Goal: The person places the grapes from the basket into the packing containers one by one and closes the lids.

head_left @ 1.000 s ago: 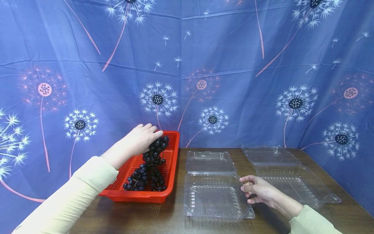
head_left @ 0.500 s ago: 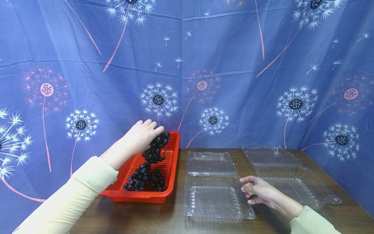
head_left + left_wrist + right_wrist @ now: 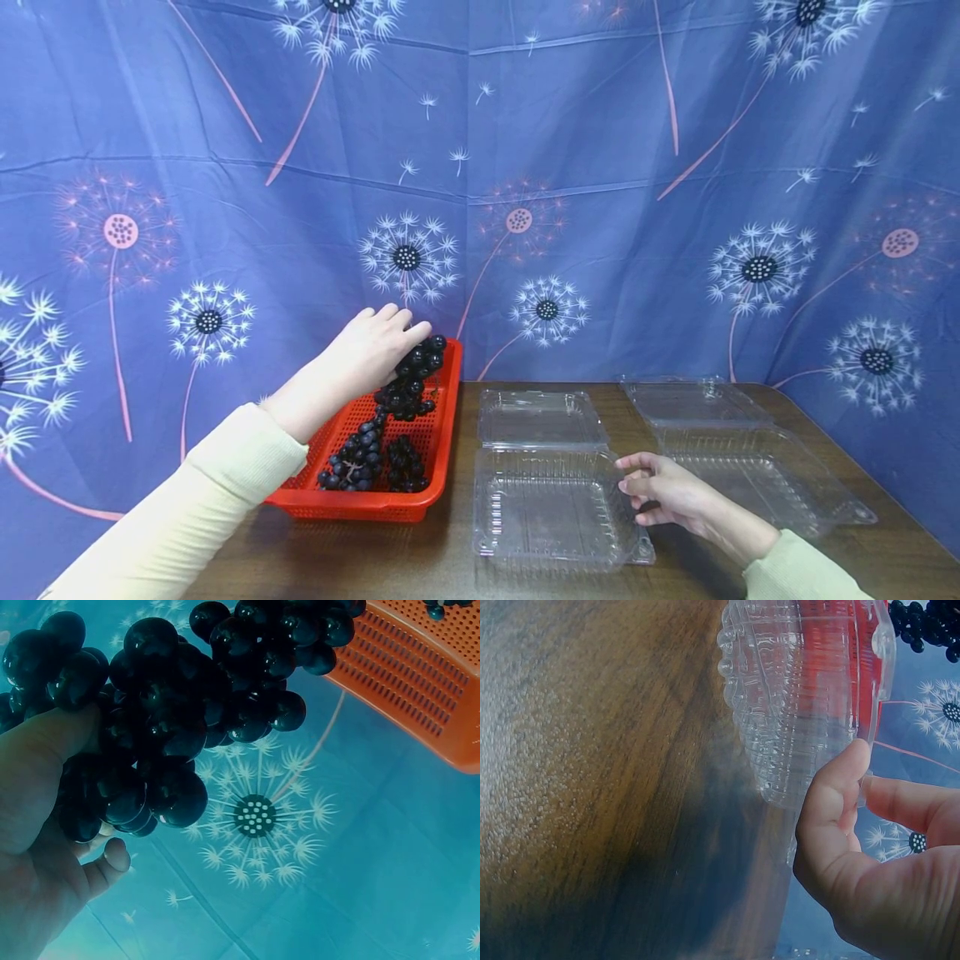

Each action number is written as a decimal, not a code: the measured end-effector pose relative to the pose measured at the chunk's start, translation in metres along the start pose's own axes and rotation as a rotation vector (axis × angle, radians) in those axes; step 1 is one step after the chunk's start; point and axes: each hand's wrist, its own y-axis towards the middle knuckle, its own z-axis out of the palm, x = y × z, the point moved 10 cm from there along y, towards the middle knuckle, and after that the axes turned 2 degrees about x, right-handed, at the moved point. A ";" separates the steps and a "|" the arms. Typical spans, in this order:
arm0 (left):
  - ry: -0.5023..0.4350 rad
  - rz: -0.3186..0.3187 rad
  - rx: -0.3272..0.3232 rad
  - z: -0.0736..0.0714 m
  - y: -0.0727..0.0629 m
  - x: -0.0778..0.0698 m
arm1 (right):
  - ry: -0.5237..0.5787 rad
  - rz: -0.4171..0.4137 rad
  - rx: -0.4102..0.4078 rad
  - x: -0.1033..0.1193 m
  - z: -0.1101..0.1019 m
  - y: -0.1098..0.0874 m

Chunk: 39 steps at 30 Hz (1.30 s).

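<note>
My left hand (image 3: 382,346) grips a bunch of black grapes (image 3: 414,379) from above and holds it over the red basket (image 3: 450,417). In the left wrist view the thumb presses on the dark bunch (image 3: 157,727), and some fingers are hidden behind it. Two more bunches lie in the basket, a dull bluish one (image 3: 352,462) and a small shiny one (image 3: 407,467). My right hand (image 3: 667,492) pinches the right rim of a clear plastic clamshell box (image 3: 551,517) between thumb and fingers; the right wrist view shows this pinch at the rim (image 3: 862,712).
A second open clamshell (image 3: 750,475) stands to the right, behind my right hand. Both lids lie folded back toward the curtain (image 3: 600,208), which hangs behind the wooden table (image 3: 337,567). The basket stands left of the boxes.
My left hand has risen slightly and moved a little right with the grapes. The right hand stays at the rim of the box.
</note>
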 end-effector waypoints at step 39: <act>-0.020 -0.082 -0.093 -0.055 0.007 -0.016 | 0.007 -0.003 0.005 -0.001 -0.001 0.001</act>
